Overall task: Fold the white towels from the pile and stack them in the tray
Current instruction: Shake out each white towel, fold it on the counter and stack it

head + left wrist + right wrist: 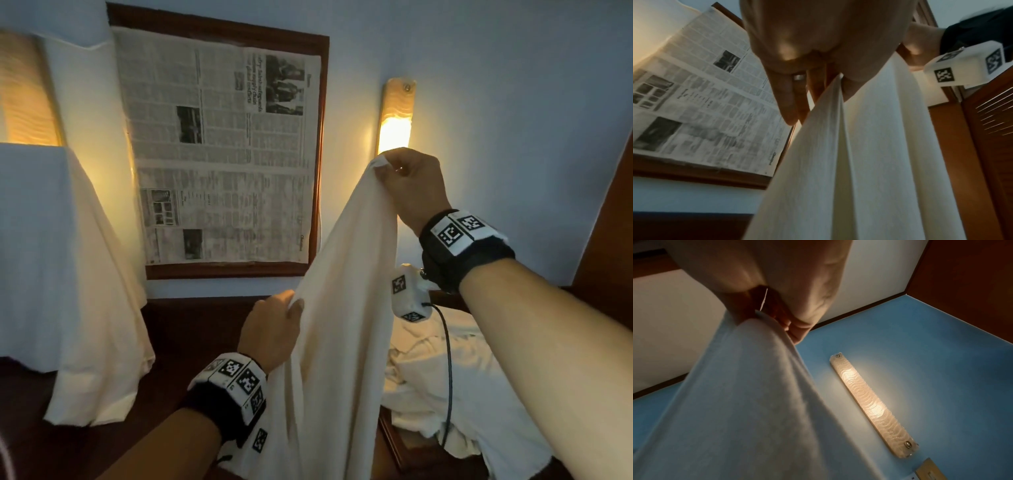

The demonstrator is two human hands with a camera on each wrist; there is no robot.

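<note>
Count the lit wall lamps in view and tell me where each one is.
2. One wall lamp glows on the blue wall right of the framed newspaper, just above the right hand. The other lamp is at the far left edge. Others may lie outside the frame.

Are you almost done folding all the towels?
Not nearly. No folded towel shows, and no tray is clearly in view. In hand: one white towel hangs unfolded, the right hand pinching a top corner, the left hand gripping its edge lower down. Left: the rumpled pile waits beside it.
</note>
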